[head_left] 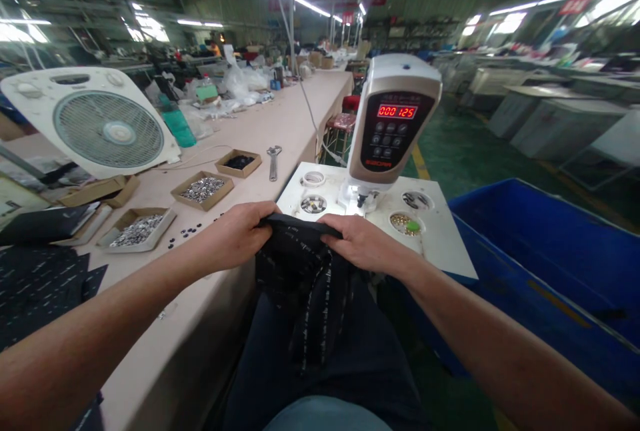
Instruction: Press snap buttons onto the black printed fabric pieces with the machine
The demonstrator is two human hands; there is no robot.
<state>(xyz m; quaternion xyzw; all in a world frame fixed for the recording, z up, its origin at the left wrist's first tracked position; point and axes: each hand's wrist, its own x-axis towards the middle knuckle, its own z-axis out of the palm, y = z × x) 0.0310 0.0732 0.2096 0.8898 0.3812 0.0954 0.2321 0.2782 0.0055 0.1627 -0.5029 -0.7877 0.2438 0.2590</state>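
Note:
A piece of black cloth with small white printed marks hangs between my two hands over my lap. My left hand pinches its upper left edge. At the upper right edge, my right hand grips the same cloth, so the top edge is stretched between them. Just beyond stands a snap-fastening machine with a red lit display, its head over a white work plate. Round wells in the plate hold small metal parts; one well also has a green piece in it.
On the table at left are a box of metal fasteners, a second such box, a box of black pieces, an adjustable wrench and a fan. Dark printed cloth lies nearer. A blue bin stands right.

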